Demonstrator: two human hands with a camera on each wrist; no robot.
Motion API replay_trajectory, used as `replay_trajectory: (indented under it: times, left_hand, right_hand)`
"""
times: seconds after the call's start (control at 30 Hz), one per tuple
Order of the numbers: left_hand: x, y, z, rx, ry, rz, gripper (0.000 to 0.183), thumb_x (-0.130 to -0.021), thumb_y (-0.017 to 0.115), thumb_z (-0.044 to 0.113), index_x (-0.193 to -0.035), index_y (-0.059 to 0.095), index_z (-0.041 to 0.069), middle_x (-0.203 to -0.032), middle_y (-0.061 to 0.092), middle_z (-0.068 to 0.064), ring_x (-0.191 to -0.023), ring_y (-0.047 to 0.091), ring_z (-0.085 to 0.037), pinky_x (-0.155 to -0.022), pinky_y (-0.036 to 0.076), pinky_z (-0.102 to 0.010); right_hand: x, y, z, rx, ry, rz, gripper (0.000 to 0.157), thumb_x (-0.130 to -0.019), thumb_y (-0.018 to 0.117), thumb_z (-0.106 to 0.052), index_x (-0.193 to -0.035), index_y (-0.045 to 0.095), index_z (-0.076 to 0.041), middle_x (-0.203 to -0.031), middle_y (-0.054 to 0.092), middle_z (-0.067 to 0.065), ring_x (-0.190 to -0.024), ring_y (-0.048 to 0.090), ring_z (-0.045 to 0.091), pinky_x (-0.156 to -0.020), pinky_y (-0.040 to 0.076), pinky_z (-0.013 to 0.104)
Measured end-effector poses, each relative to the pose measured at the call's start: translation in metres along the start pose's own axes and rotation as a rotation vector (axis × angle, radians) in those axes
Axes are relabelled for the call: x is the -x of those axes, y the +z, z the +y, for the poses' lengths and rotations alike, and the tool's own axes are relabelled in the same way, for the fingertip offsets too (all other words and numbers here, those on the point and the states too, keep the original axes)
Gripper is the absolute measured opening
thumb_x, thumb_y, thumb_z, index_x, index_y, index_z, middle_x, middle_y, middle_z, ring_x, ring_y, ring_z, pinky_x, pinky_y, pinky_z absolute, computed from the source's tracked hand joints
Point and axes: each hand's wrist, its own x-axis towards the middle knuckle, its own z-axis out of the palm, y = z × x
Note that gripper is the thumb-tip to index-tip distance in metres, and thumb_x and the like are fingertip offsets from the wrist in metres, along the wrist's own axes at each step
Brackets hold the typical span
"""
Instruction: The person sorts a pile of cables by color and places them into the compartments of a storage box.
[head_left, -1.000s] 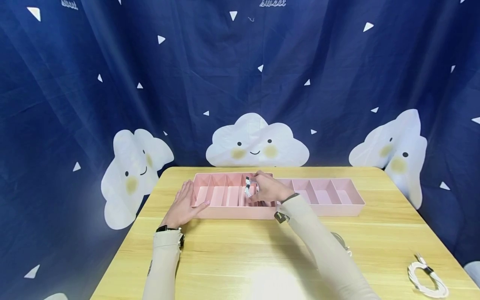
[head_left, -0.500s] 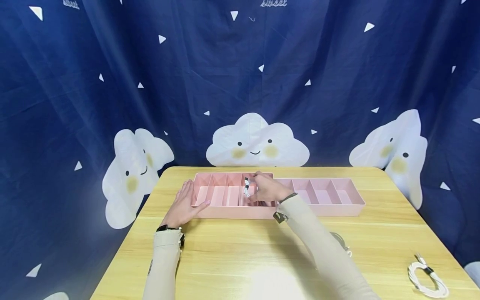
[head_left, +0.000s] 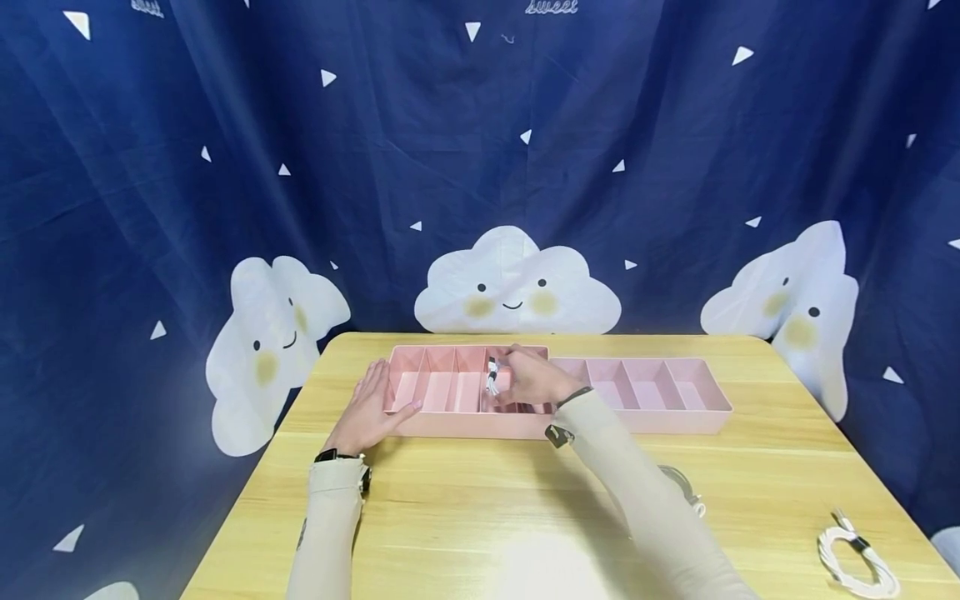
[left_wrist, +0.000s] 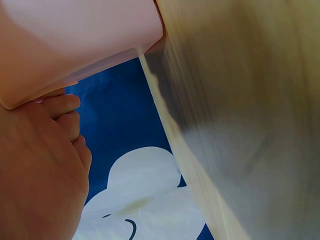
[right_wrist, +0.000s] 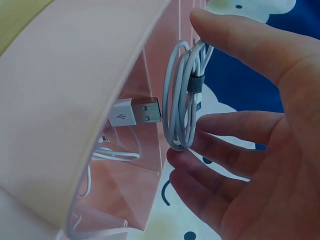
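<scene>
My right hand [head_left: 534, 377] is over the pink divided box [head_left: 472, 426], pinching a coiled white cable [right_wrist: 182, 97] between thumb and fingertips. A dark strap [right_wrist: 195, 84] binds the coil, which stands upright at the compartment's opening. Beside it in the right wrist view, a white USB plug [right_wrist: 134, 112] and more white cable [right_wrist: 116, 154] show inside the box. My left hand [head_left: 365, 414] rests against the box's left end, fingers straight along the side and thumb over the front rim. The left wrist view shows that hand [left_wrist: 42, 165] right at the box's wall [left_wrist: 85, 40].
A lilac divided box [head_left: 675, 421] adjoins the pink one on the right. Another coiled white cable [head_left: 858, 567] lies at the table's right front. A grey cable [head_left: 678, 481] lies partly behind my right forearm. A blue curtain [head_left: 480, 167] hangs behind the table [head_left: 450, 508].
The coiled cable in my right hand has turned more edge-on and shifted slightly left relative to the hand. My left hand keeps its place on the pink box.
</scene>
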Motion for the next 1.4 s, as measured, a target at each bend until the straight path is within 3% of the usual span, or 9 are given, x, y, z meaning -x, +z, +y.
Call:
replay_trajectory:
  times: [0.13, 0.27, 0.53, 0.7, 0.93, 1.23, 1.4]
  left_hand:
    - [-0.0004, -0.0008, 0.0013, 0.000, 0.001, 0.004, 0.115, -0.093, 0.060, 0.070, -0.164, 0.009, -0.005, -0.174, 0.009, -0.023, -0.163, 0.005, -0.039, -0.131, 0.010, -0.063]
    - [0.0000, -0.0007, 0.0017, 0.003, 0.004, 0.004, 0.115, -0.093, 0.060, 0.070, -0.164, 0.009, -0.005, -0.173, 0.010, -0.024, -0.163, 0.005, -0.039, -0.131, 0.010, -0.062]
    - [0.0007, -0.0002, 0.0017, -0.004, 0.006, 0.006, 0.113, -0.094, 0.061, 0.067, -0.164, 0.009, -0.005, -0.174, 0.009, -0.024, -0.163, 0.005, -0.040, -0.131, 0.011, -0.062]
    - [0.0007, -0.0010, 0.0026, -0.006, 0.004, 0.002, 0.113, -0.094, 0.061, 0.067, -0.163, 0.009, -0.006, -0.174, 0.008, -0.024, -0.163, 0.006, -0.041, -0.131, 0.011, -0.063]
    - [0.0011, -0.0012, 0.0029, 0.009, -0.001, 0.001, 0.113, -0.093, 0.062, 0.067, -0.164, 0.009, -0.004, -0.174, 0.007, -0.022, -0.163, 0.005, -0.040, -0.131, 0.010, -0.063]
    - [0.0013, -0.0017, 0.0027, 0.016, 0.001, 0.001, 0.115, -0.092, 0.060, 0.070, -0.164, 0.008, -0.003, -0.174, 0.008, -0.023, -0.163, 0.003, -0.039, -0.130, 0.009, -0.064]
    - [0.0014, -0.0016, 0.0029, 0.018, 0.002, 0.005, 0.116, -0.092, 0.058, 0.073, -0.165, 0.008, -0.002, -0.174, 0.009, -0.023, -0.163, 0.004, -0.038, -0.131, 0.009, -0.063]
  right_hand:
    - [-0.0005, 0.0006, 0.0004, 0.007, -0.024, 0.015, 0.032, -0.079, 0.090, -0.021, -0.102, 0.077, -0.003, -0.154, 0.051, 0.025, -0.115, 0.060, 0.028, -0.105, 0.055, 0.044]
    - [-0.0011, 0.0007, 0.0000, 0.018, -0.041, 0.024, 0.040, -0.079, 0.090, -0.023, -0.110, 0.077, -0.002, -0.156, 0.050, 0.023, -0.127, 0.058, 0.031, -0.114, 0.050, 0.047]
    - [-0.0020, 0.0019, -0.0002, -0.004, -0.018, -0.001, 0.021, -0.080, 0.089, -0.022, -0.089, 0.076, -0.008, -0.159, 0.046, 0.024, -0.134, 0.055, 0.035, -0.116, 0.048, 0.048]
    - [-0.0022, 0.0028, 0.0004, -0.005, -0.023, -0.001, 0.028, -0.080, 0.090, -0.023, -0.098, 0.077, -0.005, -0.160, 0.044, 0.023, -0.142, 0.051, 0.037, -0.121, 0.041, 0.050]
    - [-0.0040, 0.0044, 0.0009, -0.005, -0.043, 0.004, 0.019, -0.079, 0.089, -0.018, -0.085, 0.072, -0.010, -0.142, 0.062, 0.022, -0.114, 0.063, 0.030, -0.108, 0.054, 0.046]
    - [-0.0045, 0.0037, 0.0004, -0.047, -0.030, -0.006, 0.022, -0.078, 0.088, -0.012, -0.093, 0.075, -0.003, -0.158, 0.047, 0.025, -0.139, 0.054, 0.039, -0.118, 0.046, 0.049]
    - [-0.0041, 0.0037, 0.0007, -0.047, -0.024, -0.010, 0.018, -0.078, 0.087, -0.013, -0.089, 0.074, -0.007, -0.155, 0.051, 0.025, -0.128, 0.061, 0.033, -0.116, 0.048, 0.046]
